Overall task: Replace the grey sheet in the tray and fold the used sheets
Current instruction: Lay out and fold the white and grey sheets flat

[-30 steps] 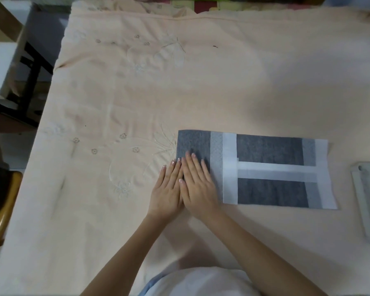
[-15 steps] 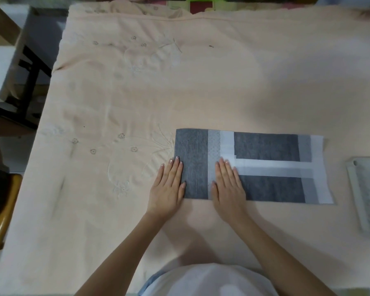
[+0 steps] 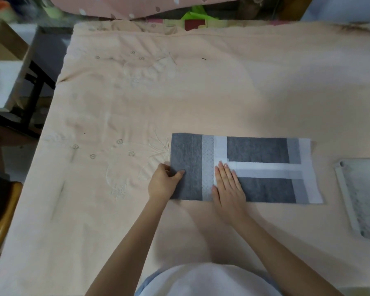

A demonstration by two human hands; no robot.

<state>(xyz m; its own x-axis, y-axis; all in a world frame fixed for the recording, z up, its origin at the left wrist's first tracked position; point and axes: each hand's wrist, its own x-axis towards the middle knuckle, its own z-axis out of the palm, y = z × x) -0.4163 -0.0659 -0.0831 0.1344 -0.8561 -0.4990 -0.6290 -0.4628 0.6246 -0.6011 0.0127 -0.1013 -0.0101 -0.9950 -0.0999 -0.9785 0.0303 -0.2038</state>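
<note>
A person folds a used grey sheet on a worktop draped in a peach cloth embroidered with small flowers. The left hand, which half a second ago lay flat beside the sheet's left end, now pinches that edge, thumb on top and fingers tucked beneath. The right hand has stayed spread flat on the sheet with straight fingers, pressing just right of a pale quilted band. That pairing suggests the next fold is about to begin, the left end to be lifted over the line the right hand anchors.

The sheet is a long, thin rectangle lying flat at the near middle of the worktop, already doubled in layers: dark felt-like grey panels crossed by paler grey and white strips that look like backing turned outward. It looks soft and limp, likely to crease easily. At the right edge, well apart, sits a pale tray with rounded corners, a textured grey sheet apparently inside.
</note>
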